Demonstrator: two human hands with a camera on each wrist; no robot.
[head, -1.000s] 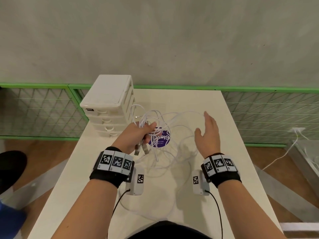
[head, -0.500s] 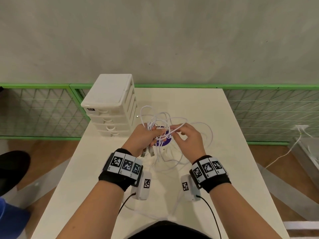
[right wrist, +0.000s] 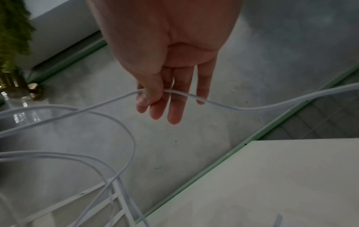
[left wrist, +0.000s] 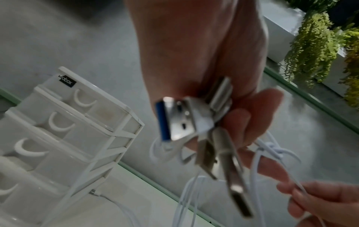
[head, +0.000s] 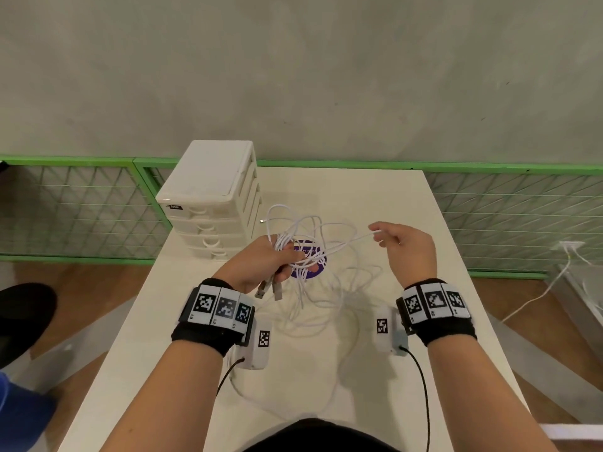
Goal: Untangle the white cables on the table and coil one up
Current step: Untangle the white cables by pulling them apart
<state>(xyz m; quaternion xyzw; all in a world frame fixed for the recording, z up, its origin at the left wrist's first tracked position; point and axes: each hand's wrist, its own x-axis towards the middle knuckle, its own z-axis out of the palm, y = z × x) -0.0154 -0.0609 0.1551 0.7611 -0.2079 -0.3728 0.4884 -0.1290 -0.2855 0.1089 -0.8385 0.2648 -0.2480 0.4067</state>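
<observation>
white cables [head: 303, 243] bunched in left hand [head: 261, 262], right hand [head: 404, 246] pinching one strand.

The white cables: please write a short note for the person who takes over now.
Left hand: grips the bunch of white cables and their plugs above the table.
Right hand: pinches one strand, pulled out to the right.
The other loops lie on the table beside the drawer box.
Done: one strand found.
Left: free it from the tangle, then coil it.

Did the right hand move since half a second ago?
Yes. The right hand, pinching one strand of the white cables, moved right, away from the purple sticker on the table.
</observation>
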